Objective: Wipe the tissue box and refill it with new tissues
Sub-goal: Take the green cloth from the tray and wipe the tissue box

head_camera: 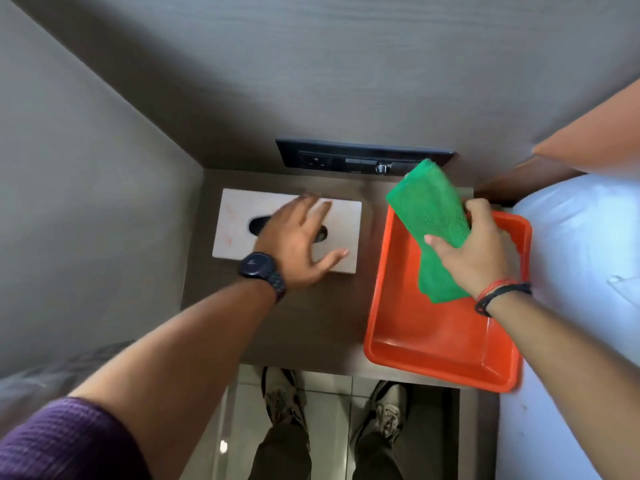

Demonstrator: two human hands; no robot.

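Observation:
A pale marble-look tissue box (239, 220) with a dark oval slot lies flat on the brown bedside table (311, 317). My left hand (298, 244) rests spread on top of the box, covering part of the slot, fingers apart. To the right, my right hand (474, 251) grips a folded green cloth (429, 209) and holds it above the orange tray (433, 348). No tissues are visible.
A black socket panel (360, 157) with a knob is set in the wall behind the table. A white bed and pillow (581, 237) lie at the right, with an orange cushion (595, 133) above. The orange tray overhangs the table's front right corner. My shoes stand on tiled floor below.

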